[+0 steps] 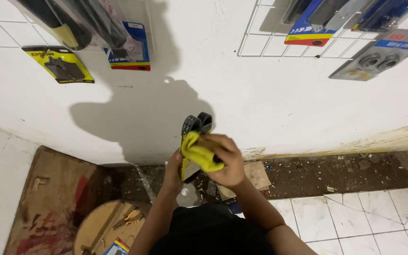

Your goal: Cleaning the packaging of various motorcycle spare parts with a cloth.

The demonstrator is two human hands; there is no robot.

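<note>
My left hand (174, 166) grips the lower edge of a flat carded package (191, 130) that bears two dark round parts at its top. My right hand (226, 159) is closed on a bunched yellow cloth (200, 153) and presses it against the front of the package. Both hands are raised in front of the white wall, just above my dark shirt. The lower half of the package is hidden behind the cloth and my fingers.
Packaged parts hang on wire grids on the wall: a yellow card (60, 64), a blue card (131, 47), more at the upper right (376, 55). Below are a round wooden stool top with tools (112, 226), a brown board (55, 198), dirt floor and white tiles (355, 219).
</note>
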